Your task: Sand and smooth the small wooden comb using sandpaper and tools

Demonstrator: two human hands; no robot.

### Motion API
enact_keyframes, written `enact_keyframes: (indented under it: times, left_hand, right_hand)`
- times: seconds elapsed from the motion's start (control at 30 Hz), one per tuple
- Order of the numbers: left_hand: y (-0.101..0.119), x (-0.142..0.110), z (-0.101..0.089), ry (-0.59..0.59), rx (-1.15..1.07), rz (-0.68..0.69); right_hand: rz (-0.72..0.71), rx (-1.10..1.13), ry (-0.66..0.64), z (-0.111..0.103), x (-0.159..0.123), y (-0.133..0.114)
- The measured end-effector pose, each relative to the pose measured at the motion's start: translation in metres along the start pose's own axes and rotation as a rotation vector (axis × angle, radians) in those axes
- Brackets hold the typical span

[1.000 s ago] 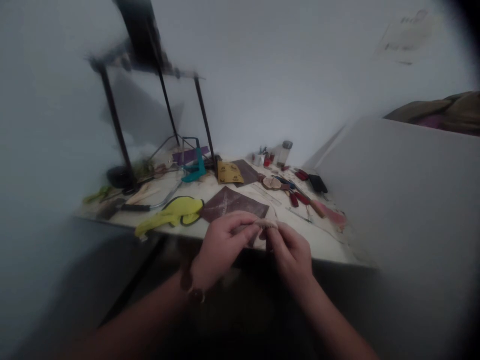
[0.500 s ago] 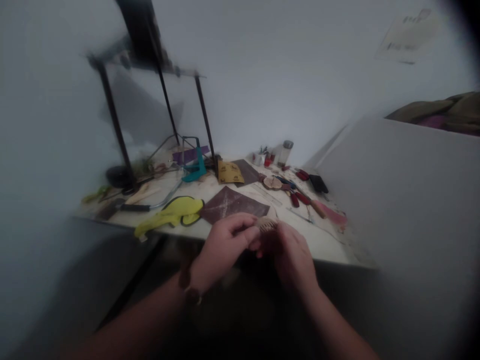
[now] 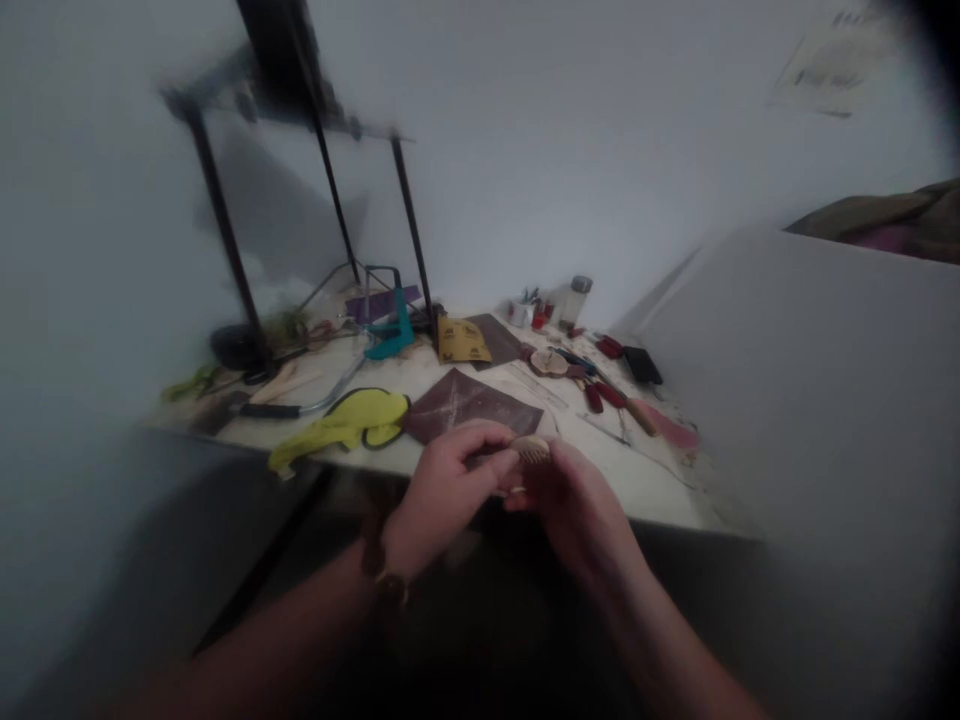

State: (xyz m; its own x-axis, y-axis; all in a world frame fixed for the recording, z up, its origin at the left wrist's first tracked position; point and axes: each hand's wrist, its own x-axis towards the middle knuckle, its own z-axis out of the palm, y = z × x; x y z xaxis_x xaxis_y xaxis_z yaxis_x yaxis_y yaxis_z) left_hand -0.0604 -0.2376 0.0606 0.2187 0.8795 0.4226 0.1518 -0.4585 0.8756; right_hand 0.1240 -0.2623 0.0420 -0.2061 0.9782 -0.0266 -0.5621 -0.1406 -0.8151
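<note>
Between my hands, just above the table's front edge, is a small pale comb (image 3: 531,448), wooden-looking, with short teeth along its lower side. My left hand (image 3: 459,478) pinches its left end between thumb and fingers. Around the other end curl the fingers of my right hand (image 3: 583,500), partly hiding it. Behind the hands lies a brown sheet that looks like sandpaper (image 3: 469,402). Further back, a yellow printed sandpaper piece (image 3: 463,341) rests on another dark sheet (image 3: 495,338).
A yellow cloth item (image 3: 360,418) lies left, beside a saw with a black handle (image 3: 270,411). A teal-handled frame saw (image 3: 391,335) and a dark stand (image 3: 217,200) rise behind. Red-handled tools (image 3: 594,397), a wood slice (image 3: 549,362) and a jar (image 3: 576,302) occupy the right.
My right hand has rolled, so its fingers now curl under the comb. The comb has tipped slightly, showing more of its smooth upper edge. My left hand keeps its pinch.
</note>
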Motion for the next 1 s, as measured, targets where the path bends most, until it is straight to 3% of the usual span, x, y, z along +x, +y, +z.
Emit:
enact_keyframes:
  times: [0.13, 0.4, 0.47, 0.57, 0.6, 0.67, 0.73, 0.83, 1.0]
  left_hand:
    - [-0.010, 0.003, -0.001, 0.030, 0.030, 0.077]
    - [-0.030, 0.005, -0.003, 0.006, -0.028, -0.017]
    - [-0.048, 0.012, -0.008, 0.000, -0.004, -0.029]
    - [-0.090, 0.037, -0.022, 0.023, 0.158, -0.040]
    - [-0.107, 0.048, -0.027, 0.031, 0.296, -0.011]
    - [-0.138, 0.067, -0.035, -0.087, 0.662, 0.049]
    - [-0.164, 0.081, -0.037, -0.175, 0.750, 0.061]
    - [-0.188, 0.086, -0.033, -0.273, 0.824, 0.074]
    - [-0.202, 0.079, -0.027, -0.325, 0.927, 0.073]
  right_hand:
    - [-0.018, -0.052, 0.028, -0.005, 0.006, 0.005]
    - [0.036, -0.103, -0.024, -0.018, 0.018, 0.013]
    - [-0.039, -0.298, 0.008, -0.030, 0.034, 0.013]
    - [-0.362, -0.918, 0.038, -0.057, 0.070, 0.015]
    - [-0.468, -1.158, -0.028, -0.066, 0.084, 0.016]
    - [-0.578, -1.580, -0.198, -0.080, 0.106, 0.021]
    - [-0.601, -1.870, -0.342, -0.087, 0.122, 0.027]
    - [-0.595, -2.011, -0.415, -0.089, 0.131, 0.033]
    - [-0.592, -2.007, -0.486, -0.095, 0.134, 0.032]
